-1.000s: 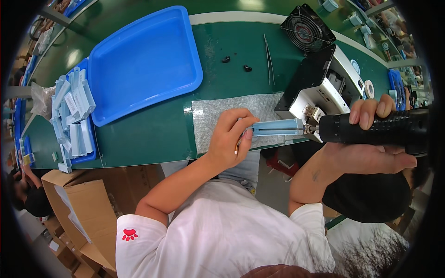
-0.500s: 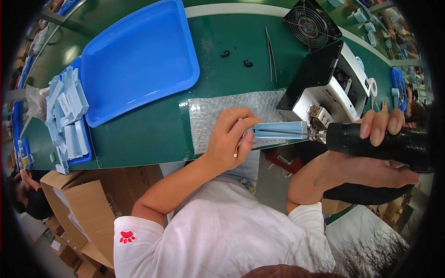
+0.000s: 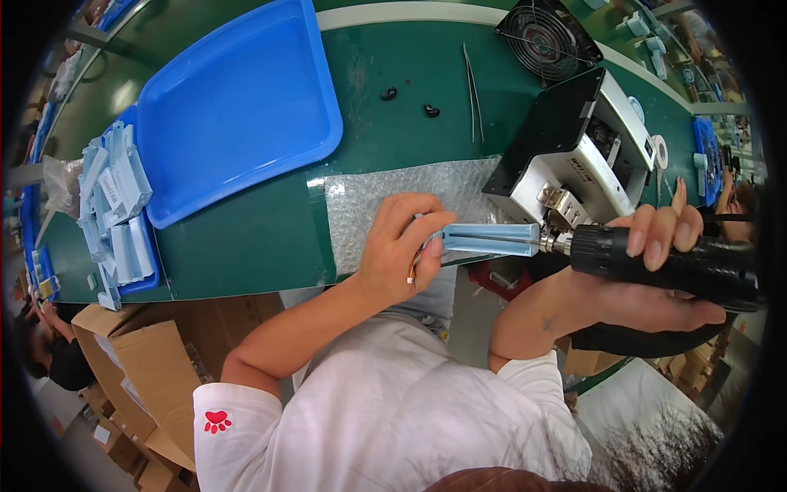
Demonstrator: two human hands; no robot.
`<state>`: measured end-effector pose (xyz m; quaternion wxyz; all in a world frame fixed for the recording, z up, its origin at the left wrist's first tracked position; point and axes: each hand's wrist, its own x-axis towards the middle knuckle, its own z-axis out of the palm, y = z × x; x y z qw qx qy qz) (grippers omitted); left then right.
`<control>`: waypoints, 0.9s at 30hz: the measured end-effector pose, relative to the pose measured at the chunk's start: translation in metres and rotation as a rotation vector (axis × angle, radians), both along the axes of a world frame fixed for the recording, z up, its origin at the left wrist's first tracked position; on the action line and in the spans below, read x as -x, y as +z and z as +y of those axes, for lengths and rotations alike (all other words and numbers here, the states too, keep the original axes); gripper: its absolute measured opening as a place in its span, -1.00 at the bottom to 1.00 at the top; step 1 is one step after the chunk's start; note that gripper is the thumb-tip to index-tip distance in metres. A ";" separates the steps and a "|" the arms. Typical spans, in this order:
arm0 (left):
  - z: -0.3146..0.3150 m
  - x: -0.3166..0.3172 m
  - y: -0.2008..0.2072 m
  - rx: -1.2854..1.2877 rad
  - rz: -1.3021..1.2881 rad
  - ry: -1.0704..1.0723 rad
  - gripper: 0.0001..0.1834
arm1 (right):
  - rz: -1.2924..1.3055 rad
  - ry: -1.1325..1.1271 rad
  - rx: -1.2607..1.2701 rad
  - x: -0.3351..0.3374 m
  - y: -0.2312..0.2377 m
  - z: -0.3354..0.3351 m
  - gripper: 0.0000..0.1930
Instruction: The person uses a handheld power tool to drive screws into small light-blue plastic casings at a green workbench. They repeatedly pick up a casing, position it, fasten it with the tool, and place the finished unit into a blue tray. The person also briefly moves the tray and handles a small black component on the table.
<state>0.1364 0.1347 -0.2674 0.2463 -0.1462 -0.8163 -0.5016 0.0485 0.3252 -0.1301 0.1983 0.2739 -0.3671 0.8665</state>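
Along the green bench top, a deep blue tray stands to my left, beside a heap of pale blue parts and a crumpled clear bag. Two small black pieces and a pair of tweezers lie farther back in the middle; to the right are a black fan, a roll of tape and, close behind my work, a black-and-silver machine. A cardboard box stands open below the bench edge. My left hand pinches one end of the light blue housing, which I hold level above the near edge of the bubble wrap; those fingers cover that end. The housing is long and narrow, open like a trough, and the thin metal shaft of the black screwdriver runs along it; where its tip sits I cannot tell. My right hand is wrapped around the thick, round, dark grip. A small pale connector on thin wires hangs below my left fingers. The housing looks like smooth plastic, the wrap dimpled and shiny, the tray glossy with rounded corners.
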 end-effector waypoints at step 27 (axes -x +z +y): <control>-0.362 0.324 0.046 0.114 -0.315 1.156 -0.28 | -0.057 -0.301 -0.212 0.028 0.054 -0.003 -0.30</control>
